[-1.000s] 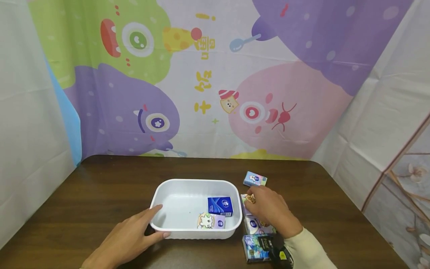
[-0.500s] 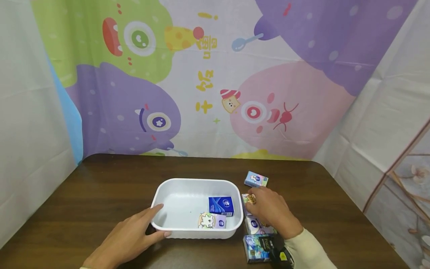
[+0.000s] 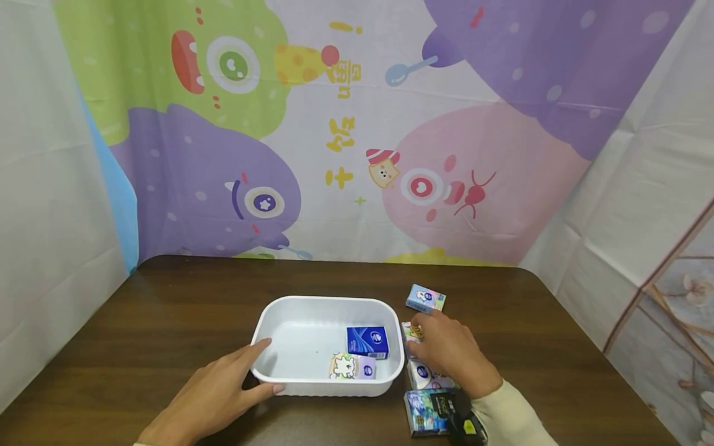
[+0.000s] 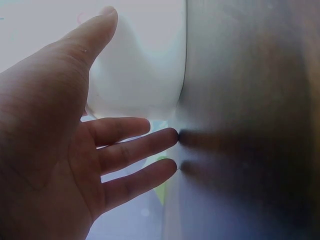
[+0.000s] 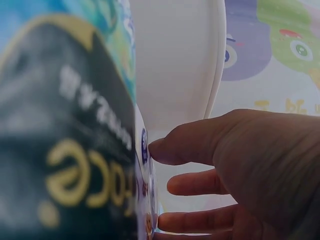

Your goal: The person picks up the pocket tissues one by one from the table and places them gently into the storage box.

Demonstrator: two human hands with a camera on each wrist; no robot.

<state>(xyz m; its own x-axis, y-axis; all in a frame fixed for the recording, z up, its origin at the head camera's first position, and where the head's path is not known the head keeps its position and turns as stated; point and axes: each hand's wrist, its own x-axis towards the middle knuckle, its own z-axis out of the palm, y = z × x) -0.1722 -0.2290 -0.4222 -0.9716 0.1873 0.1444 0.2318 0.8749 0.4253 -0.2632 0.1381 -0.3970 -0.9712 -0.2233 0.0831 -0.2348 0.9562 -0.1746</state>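
Observation:
My left hand point(image 3: 209, 390) is at the left end of a white plastic basin point(image 3: 304, 388), thumb at its front wall and a finger over the rim. In the left wrist view its fingers are spread and straight. Inside the basin lie a blue tissue pack point(image 3: 367, 342) and a white-and-lilac tissue pack point(image 3: 352, 367) with a cartoon animal. To the right, my right hand point(image 3: 454, 353) lies over a patterned tissue pack point(image 3: 411, 332), partly covering it. In the right wrist view the thumb and fingers point(image 5: 197, 184) stretch towards the packs, the thumb tip right at one.
A light blue tissue pack point(image 3: 426, 298) lies behind the right hand. Nearer are a white-purple tissue pack point(image 3: 421, 375) and a larger blue-green pack point(image 3: 424, 412) with a black label, partly behind a black wrist device point(image 3: 465, 421). A cartoon curtain point(image 3: 340, 235) hangs beyond the brown table point(image 3: 184, 297).
The right hand's fingertips have shifted slightly over the patterned pack. The left hand, the basin and its contents keep their places; the head view has shifted a little.

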